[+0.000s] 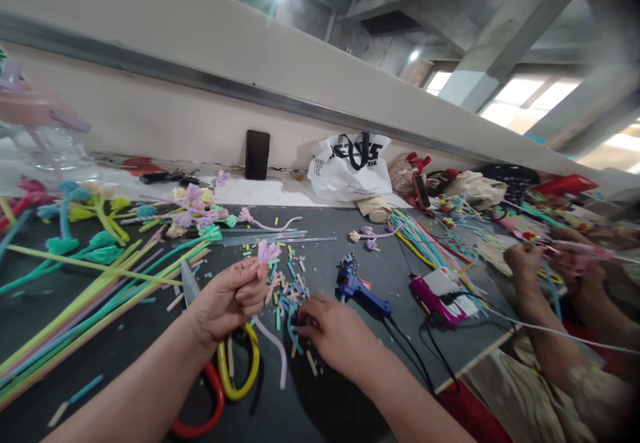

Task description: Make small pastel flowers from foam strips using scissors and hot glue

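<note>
Left hand [230, 299]: fingertips pinched on lilac pipe-cleaner flower [269, 252], petals up, axis near upright; flower lies left of and beyond the right hand [340, 336]. The latter: apart from the left, fingers curled at cut pipe-cleaner scraps [293, 288]; grip indeterminable. Surface: dark grey bench [325, 266]. Room: concrete pillar [517, 26].
</note>
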Motion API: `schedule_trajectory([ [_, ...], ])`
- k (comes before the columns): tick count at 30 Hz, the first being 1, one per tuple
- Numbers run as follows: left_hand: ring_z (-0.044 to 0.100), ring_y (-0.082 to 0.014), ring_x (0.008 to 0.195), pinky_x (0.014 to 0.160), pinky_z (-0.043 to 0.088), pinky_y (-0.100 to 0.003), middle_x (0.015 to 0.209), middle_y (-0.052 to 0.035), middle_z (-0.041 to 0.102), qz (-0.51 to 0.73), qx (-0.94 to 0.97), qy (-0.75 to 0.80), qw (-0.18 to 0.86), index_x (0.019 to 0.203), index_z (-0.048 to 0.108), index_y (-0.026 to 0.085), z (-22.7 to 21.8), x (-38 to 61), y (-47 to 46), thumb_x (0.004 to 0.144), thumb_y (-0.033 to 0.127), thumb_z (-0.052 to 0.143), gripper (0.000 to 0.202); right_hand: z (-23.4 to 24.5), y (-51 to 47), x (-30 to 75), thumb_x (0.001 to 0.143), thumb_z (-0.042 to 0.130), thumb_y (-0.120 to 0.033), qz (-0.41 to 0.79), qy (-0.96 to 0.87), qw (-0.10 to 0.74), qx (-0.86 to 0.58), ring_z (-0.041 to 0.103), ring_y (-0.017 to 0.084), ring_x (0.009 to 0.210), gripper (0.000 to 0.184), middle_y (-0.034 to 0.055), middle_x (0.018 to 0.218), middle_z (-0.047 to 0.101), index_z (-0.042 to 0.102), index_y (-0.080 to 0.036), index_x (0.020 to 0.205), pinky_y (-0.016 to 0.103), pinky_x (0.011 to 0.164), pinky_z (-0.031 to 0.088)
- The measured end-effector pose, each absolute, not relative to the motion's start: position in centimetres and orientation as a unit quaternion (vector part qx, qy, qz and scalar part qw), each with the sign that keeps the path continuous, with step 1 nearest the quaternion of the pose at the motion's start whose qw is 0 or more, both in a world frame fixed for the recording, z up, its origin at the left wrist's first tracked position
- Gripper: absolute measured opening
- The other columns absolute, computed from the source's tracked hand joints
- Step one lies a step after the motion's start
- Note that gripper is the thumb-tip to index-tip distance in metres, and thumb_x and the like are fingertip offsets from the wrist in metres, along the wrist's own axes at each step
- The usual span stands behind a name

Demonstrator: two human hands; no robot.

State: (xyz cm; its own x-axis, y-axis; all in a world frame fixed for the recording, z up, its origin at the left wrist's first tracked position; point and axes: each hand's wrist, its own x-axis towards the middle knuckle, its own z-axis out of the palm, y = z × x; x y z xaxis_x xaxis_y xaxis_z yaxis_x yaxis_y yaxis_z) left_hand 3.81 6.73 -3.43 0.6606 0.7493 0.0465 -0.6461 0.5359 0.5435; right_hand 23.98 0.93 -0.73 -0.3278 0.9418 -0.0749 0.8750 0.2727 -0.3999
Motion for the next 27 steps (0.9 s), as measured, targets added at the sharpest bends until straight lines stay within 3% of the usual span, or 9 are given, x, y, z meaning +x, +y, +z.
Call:
schedule_trajectory([
  [10,0.012,-0.0042,0.039,0.036,0.018,-0.014,0.044,0.0088,0.02,0.404,0.26,0.085,0.873,0.068,0.054,0.014,-3.6,3.7,6.6,0.08,0.023,0.052,0.015,-1.2,1.3,24.8,0.074,0.048,-0.01,0.206,-0.743,0.159,-0.617,0.053,0.013,0.066,0.012,-0.001,0.069,0.058,0.055,-0.019,0.073,0.022,0.06,0.037],
  [14,0.012,-0.0041,0.039,0.036,0.017,-0.014,0.044,0.0087,0.02,0.404,0.257,0.076,0.875,0.068,0.055,0.013,-3.6,3.8,6.6,0.079,0.022,0.053,0.014,-1.2,2.3,24.6,0.069,0.045,-0.001,0.209,-0.789,0.159,-0.556,0.054,0.013,0.077,0.022,0.0001,0.079,0.058,0.056,-0.02,0.075,0.021,0.07,0.038],
  [19,0.012,-0.0041,0.039,0.036,0.017,-0.014,0.043,0.0087,0.02,0.404,0.255,0.076,0.875,0.067,0.055,0.014,-3.5,3.8,6.6,0.079,0.023,0.054,0.015,-2.1,5.3,22.6,0.07,0.052,-0.008,0.128,-0.799,0.133,-0.572,0.055,0.014,0.078,0.022,0.0016,0.089,0.057,0.06,-0.022,0.084,0.023,0.07,0.039],
  [23,0.013,-0.0039,0.039,0.036,0.019,-0.014,0.044,0.0089,0.02,0.4,0.263,0.082,0.874,0.068,0.054,0.013,-3.5,3.7,6.6,0.078,0.023,0.054,0.014,-1.9,6.5,22.0,0.072,0.053,-0.01,0.118,-0.806,0.12,-0.567,0.055,0.013,0.072,0.013,0.0,0.079,0.06,0.06,-0.021,0.075,0.022,0.064,0.038],
  [27,0.014,-0.004,0.039,0.036,0.02,-0.014,0.044,0.009,0.02,0.404,0.267,0.094,0.87,0.068,0.052,0.014,-3.5,3.6,6.7,0.078,0.023,0.054,0.014,-0.2,5.8,24.3,0.076,0.05,-0.013,0.122,-0.788,0.158,-0.582,0.054,0.013,0.074,0.011,-0.0003,0.076,0.061,0.059,-0.02,0.078,0.022,0.066,0.037],
])
